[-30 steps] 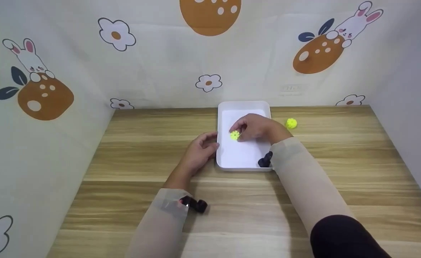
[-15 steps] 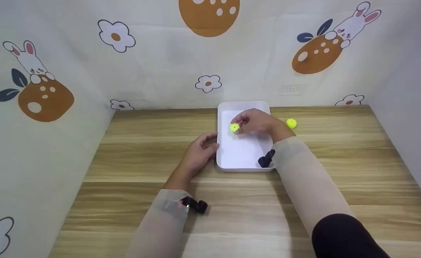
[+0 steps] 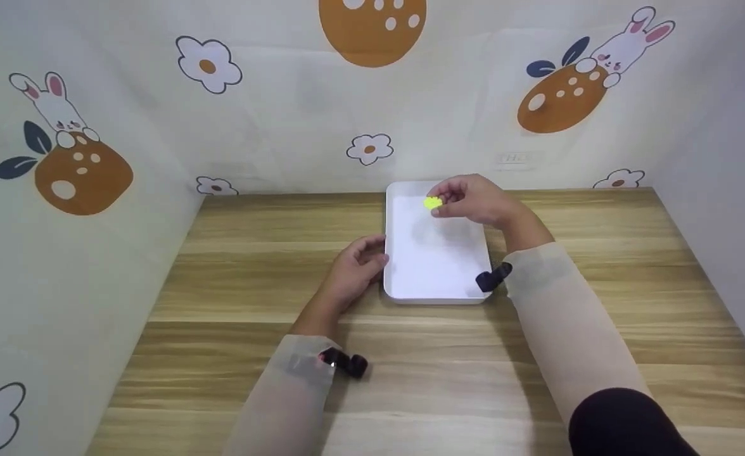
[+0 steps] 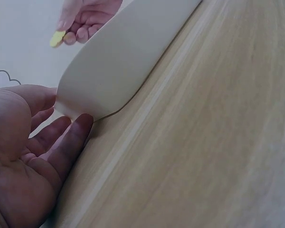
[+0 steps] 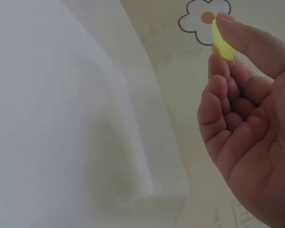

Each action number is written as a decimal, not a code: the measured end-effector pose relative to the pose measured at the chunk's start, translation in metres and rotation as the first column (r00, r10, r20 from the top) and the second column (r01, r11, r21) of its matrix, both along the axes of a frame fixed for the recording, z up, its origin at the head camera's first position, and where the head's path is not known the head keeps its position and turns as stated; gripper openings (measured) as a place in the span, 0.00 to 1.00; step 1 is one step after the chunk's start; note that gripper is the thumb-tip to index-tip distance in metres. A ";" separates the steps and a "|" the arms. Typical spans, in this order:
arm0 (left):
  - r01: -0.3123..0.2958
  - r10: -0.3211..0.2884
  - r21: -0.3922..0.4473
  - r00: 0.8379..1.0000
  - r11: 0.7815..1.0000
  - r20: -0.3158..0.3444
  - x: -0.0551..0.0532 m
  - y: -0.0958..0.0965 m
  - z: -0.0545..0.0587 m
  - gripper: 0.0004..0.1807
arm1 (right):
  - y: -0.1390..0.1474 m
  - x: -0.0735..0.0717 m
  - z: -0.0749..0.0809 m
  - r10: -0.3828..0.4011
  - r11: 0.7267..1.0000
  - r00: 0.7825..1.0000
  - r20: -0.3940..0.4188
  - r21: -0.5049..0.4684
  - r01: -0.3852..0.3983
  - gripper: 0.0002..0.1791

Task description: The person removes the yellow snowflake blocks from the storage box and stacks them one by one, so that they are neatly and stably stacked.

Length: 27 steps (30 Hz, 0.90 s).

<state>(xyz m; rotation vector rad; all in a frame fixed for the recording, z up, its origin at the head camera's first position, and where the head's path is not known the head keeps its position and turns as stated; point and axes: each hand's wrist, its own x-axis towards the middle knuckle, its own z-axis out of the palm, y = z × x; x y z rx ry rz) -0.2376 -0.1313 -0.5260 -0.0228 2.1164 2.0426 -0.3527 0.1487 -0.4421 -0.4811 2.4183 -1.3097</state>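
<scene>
My right hand (image 3: 477, 201) pinches a small neon-yellow, notched plastic disc (image 3: 432, 202) between thumb and fingertips, above the far end of a white rectangular tray (image 3: 429, 263). From the right wrist, the disc (image 5: 223, 42) shows nearly edge-on, its other fingers curled in towards the palm. On the tray's left side my left hand (image 3: 352, 269) rests with loosely bent fingers against the outer wall. The left wrist view puts its fingertips (image 4: 83, 124) right at the white tray wall (image 4: 109, 61), low down near the wooden table.
The wood-grain table (image 3: 258, 272) runs back to a pale cloth wall (image 3: 271, 114) printed with rabbits, oranges and flowers. A small black camera (image 3: 494, 277) on the right sleeve overlaps the tray's near right corner. Another black camera (image 3: 347, 363) sits on the left sleeve.
My right hand has lifted and moved back and to the right with the yellow disc. It now covers the spot where a second yellow piece lay. The left hand stays put.
</scene>
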 end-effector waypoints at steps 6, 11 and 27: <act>0.007 -0.007 -0.014 1.000 1.000 -0.006 0.000 0.000 0.001 0.26 | 0.027 0.013 0.006 -0.046 0.997 0.999 -0.024 -0.061 0.045 0.18; 0.009 -0.009 -0.015 1.000 1.000 -0.007 -0.001 -0.001 -0.001 0.26 | 0.050 0.021 0.002 -0.080 0.993 0.995 -0.057 -0.096 0.074 0.20; 0.005 -0.006 -0.039 1.000 0.999 -0.015 -0.001 -0.002 -0.002 0.26 | 0.108 0.028 -0.021 -0.296 0.951 0.955 -0.027 -0.097 0.292 0.25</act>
